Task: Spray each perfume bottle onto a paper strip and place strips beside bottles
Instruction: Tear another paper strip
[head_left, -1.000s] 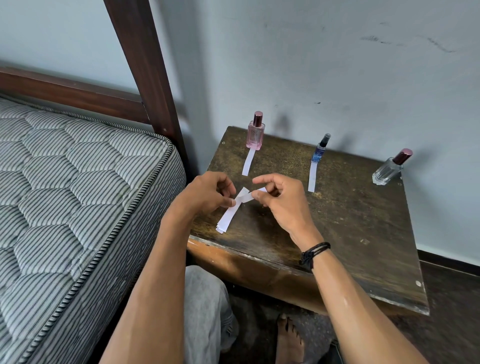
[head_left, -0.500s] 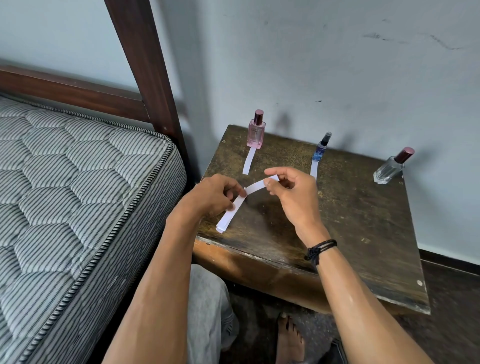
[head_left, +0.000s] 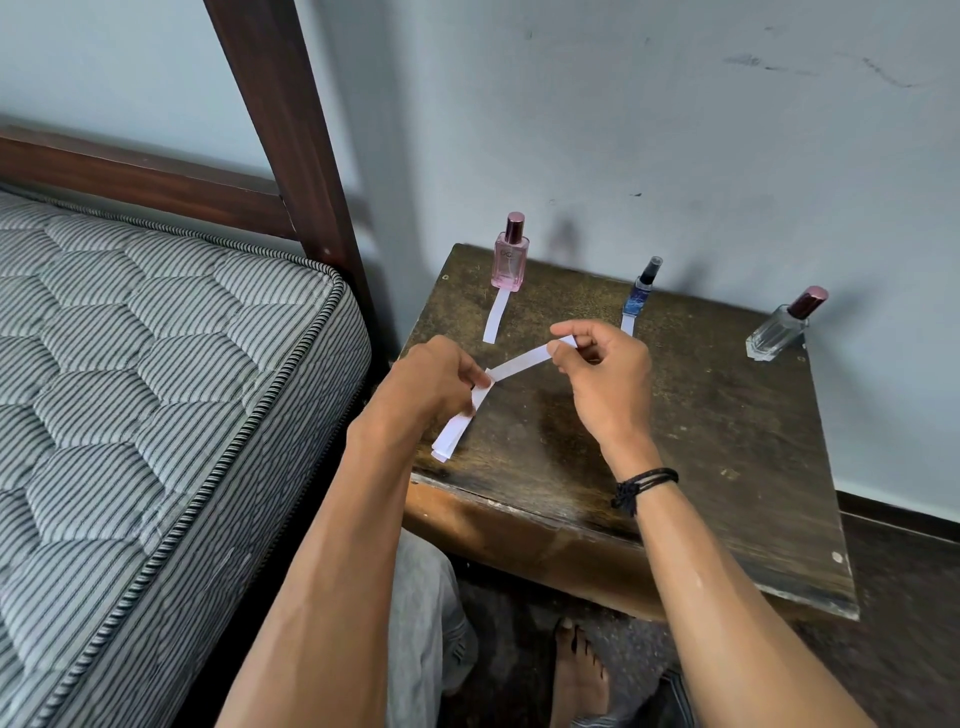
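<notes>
Three perfume bottles stand along the wall on a dark wooden table (head_left: 727, 467): a pink one (head_left: 510, 260), a slim blue one (head_left: 642, 289) and a clear one with a maroon cap (head_left: 782, 327). A paper strip (head_left: 496, 316) lies in front of the pink bottle. Another strip (head_left: 627, 326) lies in front of the blue bottle, partly hidden by my right hand. My left hand (head_left: 434, 384) grips a small stack of white strips (head_left: 453, 436). My right hand (head_left: 605, 371) pinches the far end of one strip (head_left: 522, 362), drawn out of the stack.
A striped mattress (head_left: 156, 389) on a dark wooden bed frame (head_left: 280, 135) stands close on the left. A pale wall rises right behind the bottles. My knee and a bare foot (head_left: 576, 670) show below the table's front edge.
My right hand has pulled one strip up and to the right, away from the stack in my left hand. The left hand stayed almost in place.
</notes>
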